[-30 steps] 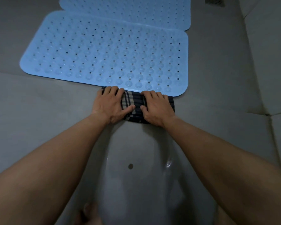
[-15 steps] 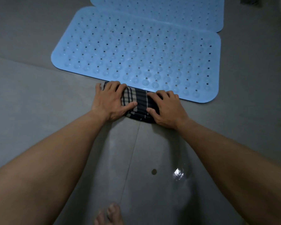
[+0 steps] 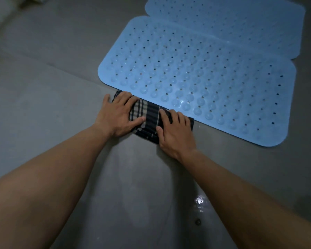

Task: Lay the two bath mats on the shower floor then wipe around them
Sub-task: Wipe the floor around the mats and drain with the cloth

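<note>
Two blue bath mats lie flat on the grey shower floor (image 3: 43,108): the near mat (image 3: 196,78) and, just beyond and overlapping it at the right, the far mat (image 3: 241,24). Against the near mat's near edge sits a folded dark plaid cloth (image 3: 149,121). The left hand (image 3: 115,115) and right hand (image 3: 176,133) press flat on it, fingers spread. A wet sheen shows on the nearer floor.

Just one camera here, head-mounted, looking forward and steeply down at the grey floor (image 3: 43,123). It's pretty close in: both forearms run up from the bottom edge, blue mats (image 3: 196,69) fill the upper right.
</note>
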Motion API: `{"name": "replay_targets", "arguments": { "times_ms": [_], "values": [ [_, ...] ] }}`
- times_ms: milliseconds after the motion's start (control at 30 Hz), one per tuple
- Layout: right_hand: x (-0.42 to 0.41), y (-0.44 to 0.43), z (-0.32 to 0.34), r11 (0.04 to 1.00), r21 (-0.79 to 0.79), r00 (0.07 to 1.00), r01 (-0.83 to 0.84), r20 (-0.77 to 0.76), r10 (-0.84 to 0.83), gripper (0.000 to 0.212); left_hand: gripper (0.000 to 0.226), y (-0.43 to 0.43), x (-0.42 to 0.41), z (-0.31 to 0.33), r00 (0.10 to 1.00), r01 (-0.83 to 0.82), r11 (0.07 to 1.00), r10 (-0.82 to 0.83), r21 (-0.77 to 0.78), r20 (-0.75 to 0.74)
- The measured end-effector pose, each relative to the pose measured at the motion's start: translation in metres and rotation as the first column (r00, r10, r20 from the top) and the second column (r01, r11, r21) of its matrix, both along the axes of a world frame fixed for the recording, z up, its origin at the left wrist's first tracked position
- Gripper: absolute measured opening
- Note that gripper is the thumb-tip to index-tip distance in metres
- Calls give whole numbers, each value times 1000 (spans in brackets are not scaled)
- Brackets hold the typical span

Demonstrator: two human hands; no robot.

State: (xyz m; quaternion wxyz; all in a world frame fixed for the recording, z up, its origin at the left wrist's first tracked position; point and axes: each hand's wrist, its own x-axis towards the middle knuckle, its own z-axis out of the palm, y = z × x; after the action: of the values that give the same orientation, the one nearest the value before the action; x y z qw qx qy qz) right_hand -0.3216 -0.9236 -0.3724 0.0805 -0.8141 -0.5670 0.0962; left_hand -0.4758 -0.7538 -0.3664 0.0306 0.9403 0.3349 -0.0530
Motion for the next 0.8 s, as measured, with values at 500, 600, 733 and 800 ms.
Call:
{"name": "replay_targets", "arguments": {
  "times_ms": [500, 600, 733, 800],
  "values": [
    [-53, 74, 12, 993, -122, 1000, -10, -6, 10, 68, 85, 75, -71, 1, 994, 60, 997, -64, -44, -83],
    [-61, 89, 12, 991, -131, 999, -37, -4, 37, 69, 86, 90, -79, 3, 994, 40, 998, -45, -54, -96],
    [-77, 120, 11, 995, -75, 998, -69, -12, 68, 68, 87, 121, -97, 4, 994, 14, 999, -17, -30, -108],
    [-87, 140, 8, 994, -55, 995, -95, -27, 94, 68, 87, 139, -107, 4, 993, -26, 999, 23, -27, -113]
  ]
}}
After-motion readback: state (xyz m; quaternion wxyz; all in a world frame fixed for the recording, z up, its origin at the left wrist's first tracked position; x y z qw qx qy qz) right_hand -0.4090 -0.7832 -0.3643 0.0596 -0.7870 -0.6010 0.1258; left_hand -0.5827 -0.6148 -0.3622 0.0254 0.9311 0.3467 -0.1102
